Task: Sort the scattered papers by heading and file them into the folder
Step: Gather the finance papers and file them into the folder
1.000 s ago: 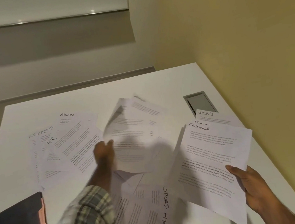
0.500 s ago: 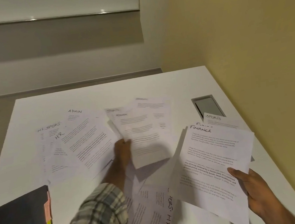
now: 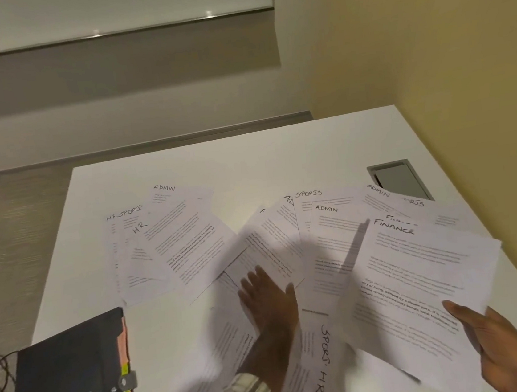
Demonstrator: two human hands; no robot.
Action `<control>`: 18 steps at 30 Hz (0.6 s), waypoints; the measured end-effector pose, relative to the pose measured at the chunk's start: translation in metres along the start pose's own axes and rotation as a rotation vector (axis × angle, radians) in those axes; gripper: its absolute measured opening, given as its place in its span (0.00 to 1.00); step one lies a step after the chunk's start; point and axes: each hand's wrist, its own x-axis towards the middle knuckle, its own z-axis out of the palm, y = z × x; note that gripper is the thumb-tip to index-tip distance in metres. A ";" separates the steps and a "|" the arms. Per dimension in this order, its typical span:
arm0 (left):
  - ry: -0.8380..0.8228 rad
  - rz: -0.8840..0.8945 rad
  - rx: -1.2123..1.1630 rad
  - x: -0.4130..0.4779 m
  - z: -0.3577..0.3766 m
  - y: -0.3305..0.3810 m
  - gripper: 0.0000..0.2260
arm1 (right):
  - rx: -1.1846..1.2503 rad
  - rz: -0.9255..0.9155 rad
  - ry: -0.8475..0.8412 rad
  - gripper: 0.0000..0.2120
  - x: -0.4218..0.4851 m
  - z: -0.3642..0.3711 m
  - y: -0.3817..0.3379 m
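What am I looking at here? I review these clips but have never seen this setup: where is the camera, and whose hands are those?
There is no robot. A person wears a camera on the head, looking down at their own hands over a white table. Papers with handwritten headings (ADMIN, SPORTS, HR) lie scattered across it. The right hand holds up a sheet headed FINANCE, seemingly with more sheets behind. The left hand, in a plaid sleeve, lies open and flat on the papers in the middle, holding nothing. A black folder with coloured tabs waits at the near left corner.
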 end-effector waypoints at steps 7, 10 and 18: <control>-0.280 0.405 -0.022 -0.004 0.009 0.021 0.50 | -0.043 0.016 -0.001 0.19 0.012 0.012 0.003; -0.183 0.388 -0.090 0.012 0.005 0.026 0.31 | -0.059 0.005 0.012 0.19 0.013 0.016 -0.002; 0.132 -0.133 0.177 0.024 -0.015 -0.024 0.47 | -0.056 0.010 0.066 0.17 0.016 0.008 0.005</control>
